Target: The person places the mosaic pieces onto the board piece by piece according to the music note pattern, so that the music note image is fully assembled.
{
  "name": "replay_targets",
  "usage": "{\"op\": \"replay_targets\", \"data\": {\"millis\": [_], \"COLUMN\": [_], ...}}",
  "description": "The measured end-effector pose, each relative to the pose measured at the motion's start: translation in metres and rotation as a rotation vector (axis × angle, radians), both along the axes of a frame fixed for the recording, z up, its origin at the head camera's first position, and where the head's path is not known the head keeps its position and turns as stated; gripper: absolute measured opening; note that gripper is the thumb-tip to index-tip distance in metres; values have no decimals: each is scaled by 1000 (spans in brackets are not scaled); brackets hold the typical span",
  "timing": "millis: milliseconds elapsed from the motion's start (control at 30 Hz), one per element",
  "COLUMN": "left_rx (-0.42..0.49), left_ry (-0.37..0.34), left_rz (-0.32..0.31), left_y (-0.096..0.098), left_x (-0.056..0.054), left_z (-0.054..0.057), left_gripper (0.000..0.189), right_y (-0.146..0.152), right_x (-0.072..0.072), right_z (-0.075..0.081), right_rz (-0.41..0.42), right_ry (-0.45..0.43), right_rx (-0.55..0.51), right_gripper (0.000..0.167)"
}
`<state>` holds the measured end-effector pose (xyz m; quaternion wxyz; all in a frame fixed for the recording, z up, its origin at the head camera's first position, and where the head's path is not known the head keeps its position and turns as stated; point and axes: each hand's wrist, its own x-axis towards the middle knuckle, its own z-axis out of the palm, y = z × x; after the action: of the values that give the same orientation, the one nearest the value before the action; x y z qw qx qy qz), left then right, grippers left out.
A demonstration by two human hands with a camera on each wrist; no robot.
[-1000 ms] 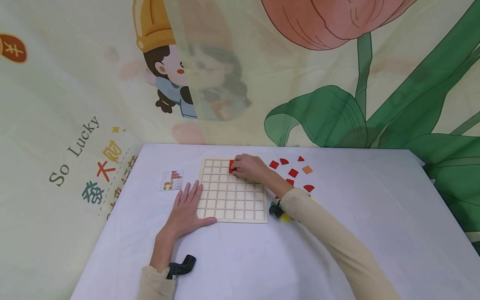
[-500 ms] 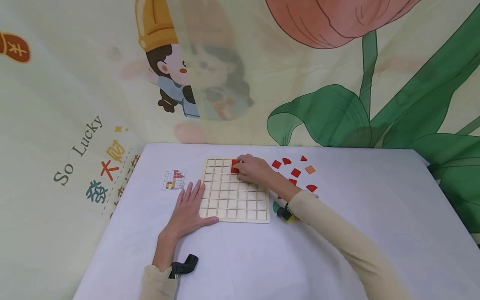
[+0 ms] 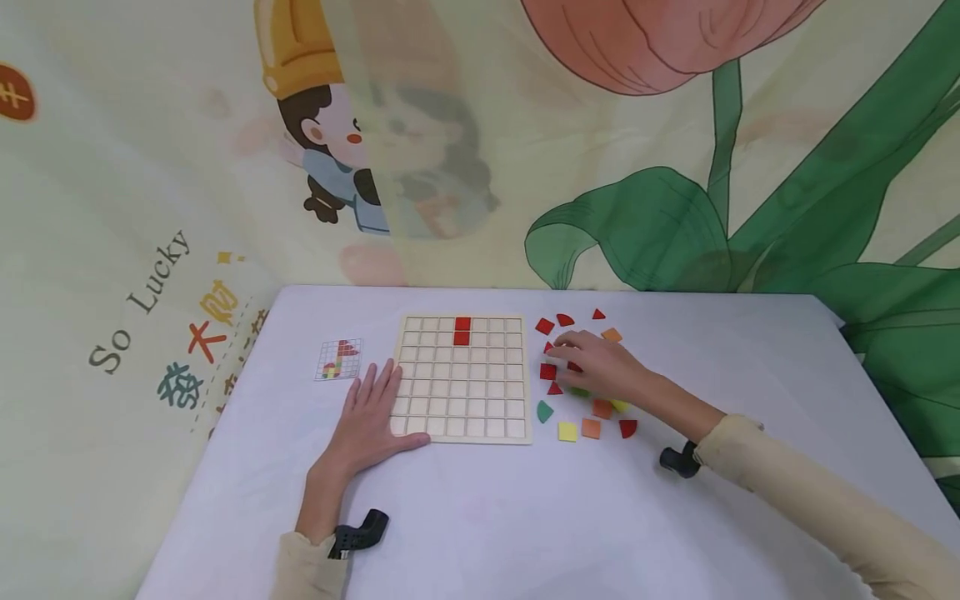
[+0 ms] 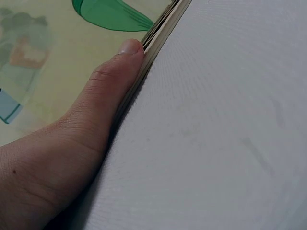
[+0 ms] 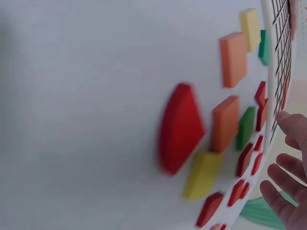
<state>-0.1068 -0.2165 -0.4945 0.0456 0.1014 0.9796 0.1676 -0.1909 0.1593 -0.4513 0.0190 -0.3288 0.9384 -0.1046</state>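
In the head view, a pale wooden grid board [image 3: 480,408] lies on the table. Two red square tiles [image 3: 462,331] sit one below the other in its top rows. My left hand [image 3: 363,421] rests flat at the board's lower left corner, fingers along the left side and thumb [image 4: 108,91] against the near edge. Over the loose tiles right of the board hovers my right hand [image 3: 603,367]. Its fingers [image 5: 288,167] are spread and hold nothing in the right wrist view. A red square tile [image 3: 548,372] is close to its fingertips; some tiles are partly hidden under the hand.
Left of the board lies a small card [image 3: 339,359] with a coloured grid pattern. Loose pieces include a green one [image 3: 545,412], a yellow square [image 3: 567,432], an orange square [image 3: 591,428] and a red quarter circle [image 3: 628,428]. A printed curtain [image 3: 450,258] hangs behind the table.
My right hand has left the red tile at the board's top rows and moved right over the loose tiles. Both red squares now show fully. The left hand has stayed in place.
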Motion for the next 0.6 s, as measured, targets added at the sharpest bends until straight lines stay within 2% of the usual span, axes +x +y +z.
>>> {"op": "replay_targets", "data": {"millis": [233, 433, 600], "left_rx": [21, 14, 16], "left_ry": [9, -7, 12], "left_rz": [-5, -5, 4], "left_y": [1, 2, 2], "left_x": [2, 2, 2], "left_z": [1, 0, -1], "left_gripper": [115, 116, 116], "right_y": [33, 50, 53], "right_x": [17, 32, 34], "right_z": [-11, -16, -14], "right_rz": [-84, -74, -76], "right_ry": [-23, -9, 9], "right_rx": [6, -1, -14], "right_gripper": [44, 50, 54]}}
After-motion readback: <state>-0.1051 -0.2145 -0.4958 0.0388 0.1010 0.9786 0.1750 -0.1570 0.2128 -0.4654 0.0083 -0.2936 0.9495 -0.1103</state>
